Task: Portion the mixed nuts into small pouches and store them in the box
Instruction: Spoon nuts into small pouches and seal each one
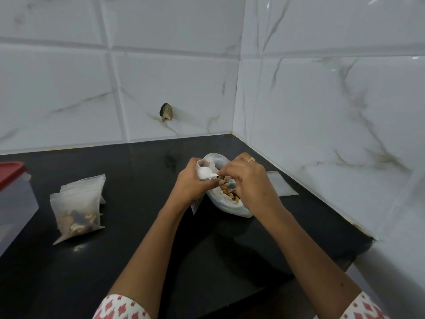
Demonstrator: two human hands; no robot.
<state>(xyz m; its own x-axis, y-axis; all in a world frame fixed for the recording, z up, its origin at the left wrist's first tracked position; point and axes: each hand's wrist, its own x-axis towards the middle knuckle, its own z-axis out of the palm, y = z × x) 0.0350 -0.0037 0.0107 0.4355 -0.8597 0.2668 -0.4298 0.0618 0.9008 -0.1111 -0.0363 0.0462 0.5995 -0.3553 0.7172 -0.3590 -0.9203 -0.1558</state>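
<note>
Head view: a black worktop carries a clear box with a red lid at the left edge. A stack of filled pouches sits near it, and an open bag of mixed nuts lies by the corner. Above the bag, the left hand has its fingers curled round a small pouch. The right hand bunches its fingers at the pouch's mouth; what they pinch cannot be told.

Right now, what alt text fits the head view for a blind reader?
Over a black counter, the left hand grips a small pouch while the right hand, fingers curled, works at its mouth, above an open bag of nuts. Filled pouches and a red-lidded box sit at left.
</note>
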